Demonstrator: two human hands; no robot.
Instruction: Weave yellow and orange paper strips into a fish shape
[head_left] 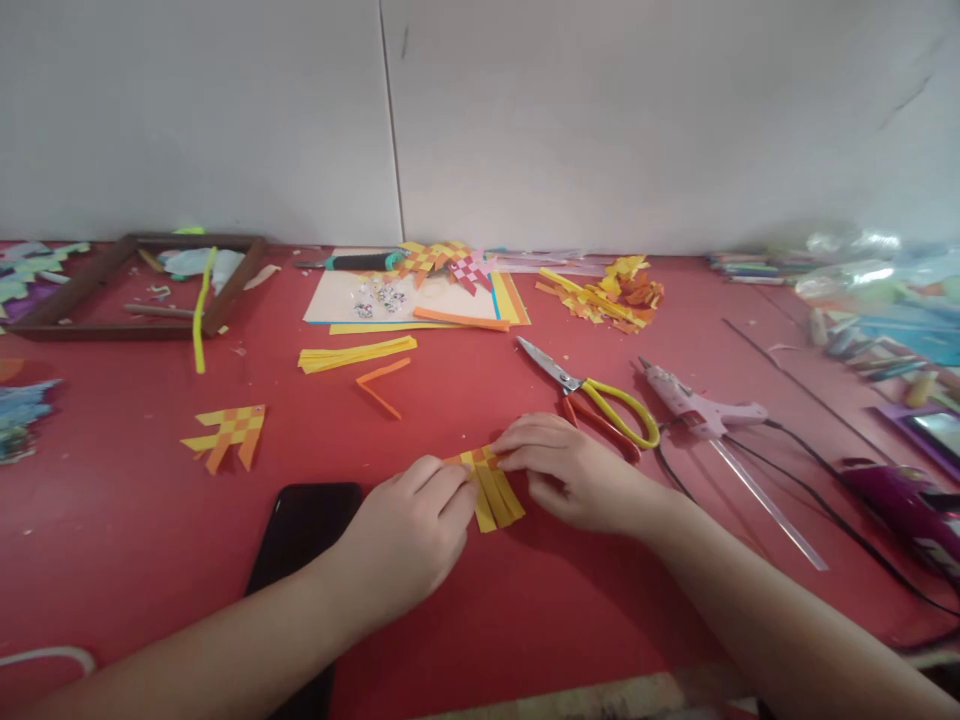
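Between my hands a small weave of yellow and orange paper strips (pixel 495 498) lies on the red table, its yellow tails pointing toward me. My left hand (pixel 424 525) grips its left side with bent fingers, and the fingertips are partly hidden. At its upper right edge, the fingers of my right hand (pixel 566 470) close on the paper. A folded orange paper strip (pixel 382 385) rests just beyond, near a bundle of yellow paper strips (pixel 356 354). Off to the left is a woven yellow and orange paper fish (pixel 232 430).
Scissors (pixel 574 385) lie open beyond my right hand, beside a pink glue gun (pixel 694 400) with its cord. A black phone (pixel 307 530) sits under my left forearm. Further back are a brown frame (pixel 135 330), paper sheets (pixel 337 295) and paper scraps (pixel 622 295).
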